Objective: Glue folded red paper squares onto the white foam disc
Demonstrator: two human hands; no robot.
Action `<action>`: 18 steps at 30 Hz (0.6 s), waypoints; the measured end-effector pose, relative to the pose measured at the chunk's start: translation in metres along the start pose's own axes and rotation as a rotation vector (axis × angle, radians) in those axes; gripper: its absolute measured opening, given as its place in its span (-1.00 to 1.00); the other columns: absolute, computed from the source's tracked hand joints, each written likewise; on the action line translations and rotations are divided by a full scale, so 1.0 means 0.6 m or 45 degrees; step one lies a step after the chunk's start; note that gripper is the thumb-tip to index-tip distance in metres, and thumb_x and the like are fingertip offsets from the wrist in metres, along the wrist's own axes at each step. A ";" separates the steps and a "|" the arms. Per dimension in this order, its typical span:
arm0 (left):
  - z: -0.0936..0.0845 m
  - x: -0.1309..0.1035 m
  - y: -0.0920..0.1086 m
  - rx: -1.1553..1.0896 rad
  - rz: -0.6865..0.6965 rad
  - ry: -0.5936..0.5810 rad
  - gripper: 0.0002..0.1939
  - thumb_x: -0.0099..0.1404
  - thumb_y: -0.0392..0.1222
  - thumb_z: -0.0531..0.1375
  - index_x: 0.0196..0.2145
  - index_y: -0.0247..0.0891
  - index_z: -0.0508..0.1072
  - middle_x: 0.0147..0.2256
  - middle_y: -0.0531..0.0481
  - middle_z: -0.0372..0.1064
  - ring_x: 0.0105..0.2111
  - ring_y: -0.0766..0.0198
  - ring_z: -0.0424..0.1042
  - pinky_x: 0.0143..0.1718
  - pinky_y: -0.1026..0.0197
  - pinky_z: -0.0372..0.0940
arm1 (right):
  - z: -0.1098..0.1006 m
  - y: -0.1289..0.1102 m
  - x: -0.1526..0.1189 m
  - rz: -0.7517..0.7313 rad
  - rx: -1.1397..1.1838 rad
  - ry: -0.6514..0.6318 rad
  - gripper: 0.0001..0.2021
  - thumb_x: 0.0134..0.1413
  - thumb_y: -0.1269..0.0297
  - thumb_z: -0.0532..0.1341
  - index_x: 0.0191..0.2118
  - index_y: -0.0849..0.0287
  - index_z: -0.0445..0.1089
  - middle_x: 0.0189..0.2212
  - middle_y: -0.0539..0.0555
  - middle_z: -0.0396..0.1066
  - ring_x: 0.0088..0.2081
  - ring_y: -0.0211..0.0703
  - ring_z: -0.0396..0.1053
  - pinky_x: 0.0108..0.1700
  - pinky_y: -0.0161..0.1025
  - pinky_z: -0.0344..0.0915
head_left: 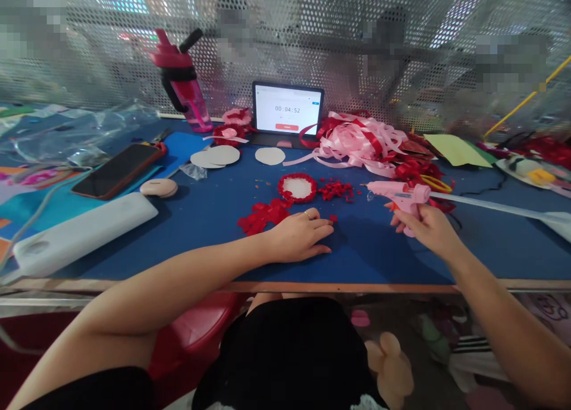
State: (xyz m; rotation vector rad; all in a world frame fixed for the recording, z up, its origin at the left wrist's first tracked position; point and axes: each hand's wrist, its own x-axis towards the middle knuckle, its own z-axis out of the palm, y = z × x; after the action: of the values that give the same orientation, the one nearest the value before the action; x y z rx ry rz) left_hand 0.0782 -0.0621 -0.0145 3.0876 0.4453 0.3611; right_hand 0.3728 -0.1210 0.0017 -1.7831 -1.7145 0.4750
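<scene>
My right hand [414, 219] is wrapped round the handle of a pink glue gun [392, 188], its nozzle pointing left and a long clear glue stick [486, 203] out of its back. My left hand [306, 234] rests palm down on the blue table, fingers spread, beside red fabric petals [263, 215]; a small red piece [333, 218] lies at its fingertips. Just beyond it sits a white disc with a red ruffled rim [297, 188]. Small red bits [335, 190] are heaped to the right of the disc.
Pale discs [270, 155] and a pile of pink and red ribbon [361, 139] lie farther back. A tablet [288, 109] and a bottle [187, 88] stand behind. At left are a phone [118, 169], a round beige case [159, 187] and a long white object [84, 234].
</scene>
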 end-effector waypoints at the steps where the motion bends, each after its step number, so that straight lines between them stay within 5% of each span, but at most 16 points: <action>1: 0.001 0.000 0.000 0.001 0.005 0.005 -0.60 0.32 0.01 0.00 -0.04 -0.35 0.32 0.00 -0.06 0.31 -0.12 0.13 0.20 -0.05 0.14 0.26 | 0.000 -0.011 -0.006 -0.029 0.047 -0.057 -0.67 0.00 0.04 0.09 -0.55 0.18 0.35 -0.56 0.08 0.44 -0.56 -0.22 0.39 -0.52 -0.34 0.31; 8: 0.002 -0.001 -0.001 0.003 0.015 0.006 -0.57 0.34 0.01 -0.03 -0.02 -0.38 0.31 -0.05 -0.10 0.34 -0.12 0.12 0.21 -0.07 0.13 0.26 | 0.019 -0.043 -0.031 -0.098 0.031 -0.356 -0.68 0.05 0.07 0.10 -0.58 0.17 0.29 -0.72 -0.02 0.33 -0.64 -0.27 0.33 -0.53 -0.36 0.30; 18: 0.002 -0.002 -0.002 -0.007 0.019 0.006 -0.58 0.34 0.00 -0.03 -0.02 -0.37 0.31 -0.07 -0.14 0.34 -0.12 0.13 0.22 -0.07 0.14 0.25 | 0.021 -0.048 -0.025 -0.140 -0.161 -0.477 -0.62 0.12 0.03 0.03 -0.58 0.16 0.28 -0.68 0.04 0.38 -0.59 -0.17 0.37 -0.47 -0.25 0.30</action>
State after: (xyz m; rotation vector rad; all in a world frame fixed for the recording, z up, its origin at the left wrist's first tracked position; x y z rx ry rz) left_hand 0.0773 -0.0615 -0.0158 3.0868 0.4205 0.3690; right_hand 0.3414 -0.1344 0.0086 -1.7564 -2.1276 0.7011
